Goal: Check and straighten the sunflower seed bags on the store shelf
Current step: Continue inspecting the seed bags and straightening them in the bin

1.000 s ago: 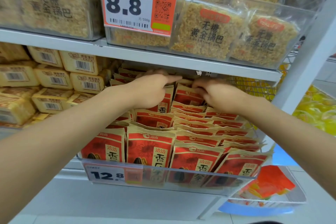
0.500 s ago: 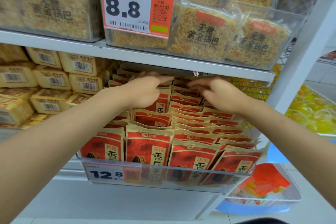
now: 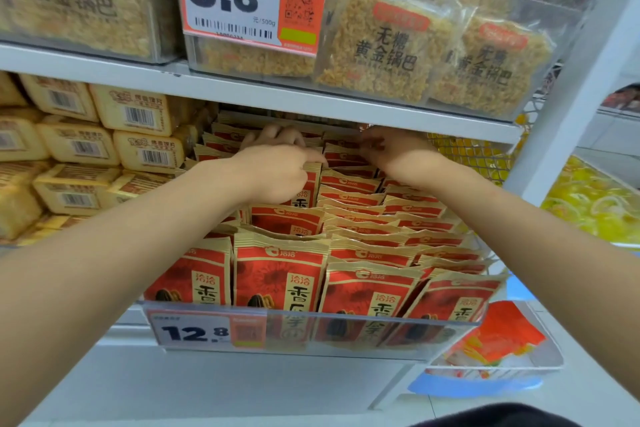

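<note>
Sunflower seed bags (image 3: 280, 274) mid-frame: my left hand (image 3: 277, 173) pinches a back-row top, can't tell for my right hand (image 3: 391, 152); a hard tug could topple rows.

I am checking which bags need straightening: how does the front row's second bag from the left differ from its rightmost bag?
The second red paper sunflower seed bag from the left stands upright; the rightmost red bag tilts sideways. The second bag's top edge sits higher; the rightmost bag's sits lower. Both show the same print behind the clear plastic rail.
</note>
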